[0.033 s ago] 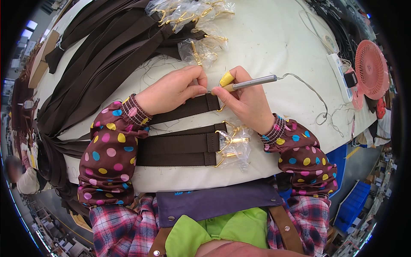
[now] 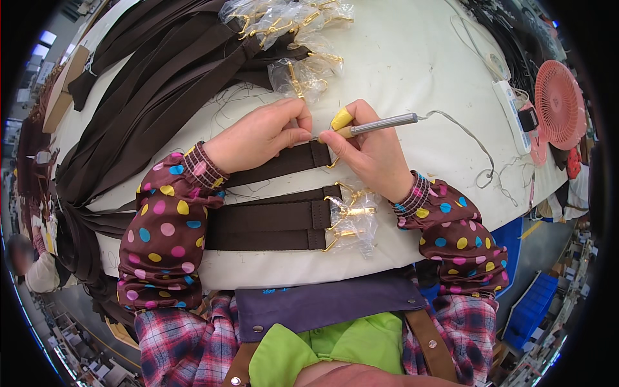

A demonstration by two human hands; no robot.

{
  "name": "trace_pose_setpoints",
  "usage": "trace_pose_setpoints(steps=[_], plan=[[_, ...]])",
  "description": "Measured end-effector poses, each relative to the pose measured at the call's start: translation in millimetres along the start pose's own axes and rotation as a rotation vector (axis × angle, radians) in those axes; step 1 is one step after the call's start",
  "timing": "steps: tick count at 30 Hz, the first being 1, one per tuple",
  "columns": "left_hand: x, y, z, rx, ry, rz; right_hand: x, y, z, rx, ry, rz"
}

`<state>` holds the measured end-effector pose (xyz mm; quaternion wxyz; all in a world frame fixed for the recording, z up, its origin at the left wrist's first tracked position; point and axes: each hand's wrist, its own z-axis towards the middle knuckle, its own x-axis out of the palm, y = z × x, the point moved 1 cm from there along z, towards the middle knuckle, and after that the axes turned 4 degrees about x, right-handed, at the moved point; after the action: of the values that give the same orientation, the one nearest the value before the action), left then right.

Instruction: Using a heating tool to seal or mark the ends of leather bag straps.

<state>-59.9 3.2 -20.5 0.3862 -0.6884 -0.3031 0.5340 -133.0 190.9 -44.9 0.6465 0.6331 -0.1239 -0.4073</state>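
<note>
My right hand (image 2: 374,149), with yellow wrapping on one finger, is closed around a corded pen-shaped tool (image 2: 387,122) with a silver barrel. Its thin end points left, toward my left hand (image 2: 267,134). The left fingers are pinched together just short of that end; what they hold is too small to make out. Directly below them lies a dark brown webbing strap (image 2: 284,164), its stitched end by a gold hook (image 2: 333,162) under my right hand. Nearer me are stacked brown straps (image 2: 264,222) with gold hooks in clear plastic (image 2: 358,222).
At the far left, a big heap of brown straps (image 2: 148,84) ends in plastic-wrapped gold hooks (image 2: 284,22). On the right stand a white power strip (image 2: 511,116) and a pink fan (image 2: 558,106). The tool's cord (image 2: 467,132) trails rightward over the white tabletop (image 2: 412,64).
</note>
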Motion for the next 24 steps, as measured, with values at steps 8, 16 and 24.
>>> trace_pose_setpoints(steps=[8, 16, 24], plan=[[12, 0, 0, 0.171, -0.093, 0.201, -1, -2, -2, 0.011, -0.129, 0.179], [9, 7, 7, 0.19, -0.041, 0.262, -4, -2, -1, 0.083, -0.106, 0.164], [6, 4, 7, 0.104, -0.014, 0.206, -2, -3, -1, 0.106, -0.052, 0.154]])
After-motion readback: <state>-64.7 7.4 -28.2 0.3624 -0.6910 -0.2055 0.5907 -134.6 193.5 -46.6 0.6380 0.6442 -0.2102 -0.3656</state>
